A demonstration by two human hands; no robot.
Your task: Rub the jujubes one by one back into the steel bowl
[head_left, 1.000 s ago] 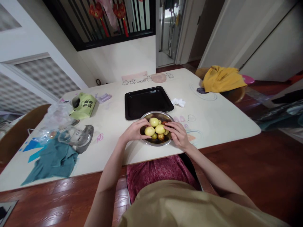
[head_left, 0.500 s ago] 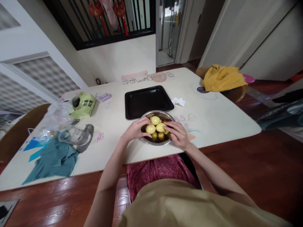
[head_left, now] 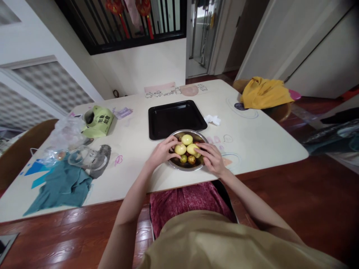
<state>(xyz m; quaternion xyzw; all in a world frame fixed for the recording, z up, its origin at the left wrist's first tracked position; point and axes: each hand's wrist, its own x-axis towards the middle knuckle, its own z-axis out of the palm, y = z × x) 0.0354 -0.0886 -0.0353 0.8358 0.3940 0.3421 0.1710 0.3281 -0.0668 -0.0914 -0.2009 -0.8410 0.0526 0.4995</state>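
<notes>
Yellow fruits (head_left: 180, 149) sit heaped in the metal bowl (head_left: 187, 169), the left hand (head_left: 162, 152) half-curled around one, the right hand (head_left: 212, 157) loosely bent over another; I can't tell if either grips. Lopsided pressure could, I judge, roll one over the rim.

A metal bowl (head_left: 187, 169) of fruit stands near the front edge of a white table (head_left: 269, 149). The left hand (head_left: 163, 152) curves its thumb and fingers about one yellow fruit (head_left: 180, 149); whether it grips is unclear. The right hand (head_left: 213, 158) lays its fingertips on another yellow fruit (head_left: 192, 149). Just behind the bowl lies a black tray (head_left: 176, 119), with a crumpled tissue (head_left: 213, 120) beside it. Well to the left are a green box (head_left: 102, 121) and a teal cloth (head_left: 63, 186).
</notes>
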